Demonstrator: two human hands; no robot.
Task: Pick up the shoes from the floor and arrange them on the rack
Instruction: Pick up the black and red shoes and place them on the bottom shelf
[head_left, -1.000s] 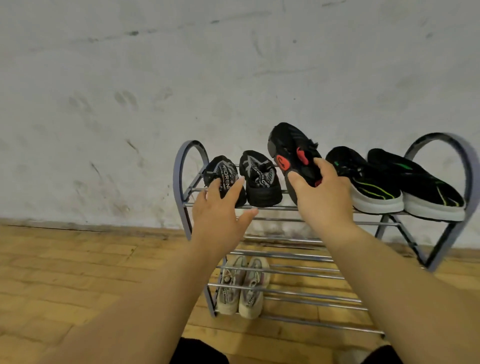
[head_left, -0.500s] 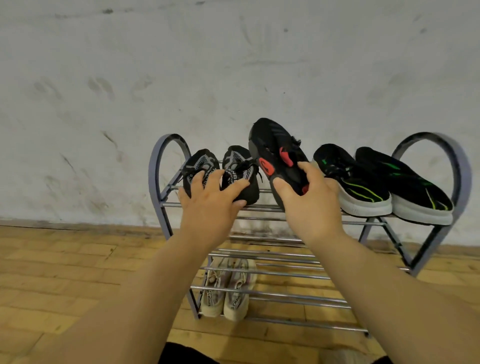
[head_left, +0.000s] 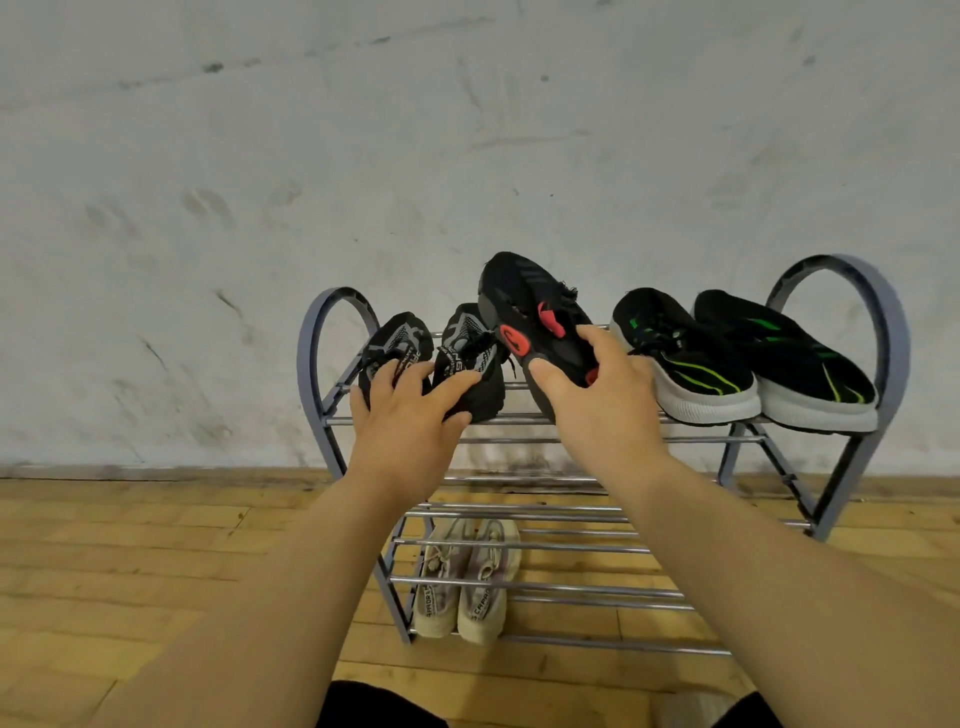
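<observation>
Our right grip (head_left: 602, 415) pinches the black-and-red shoe (head_left: 524, 312) at its heel, thumb on the sole and fingers curled over the upper, above the middle of the rack's (head_left: 883, 332) top shelf. The shoe is tipped on its side, its long axis slanting from the heel near us up and left to the toe at the wall. Our left grip (head_left: 410, 431) lies spread over the small black pair (head_left: 480, 395), whereas a second ago it touched only the left shoe.

A scuffed, stained white wall (head_left: 311, 156) meets a yellowish wood-block floor (head_left: 130, 571).
</observation>
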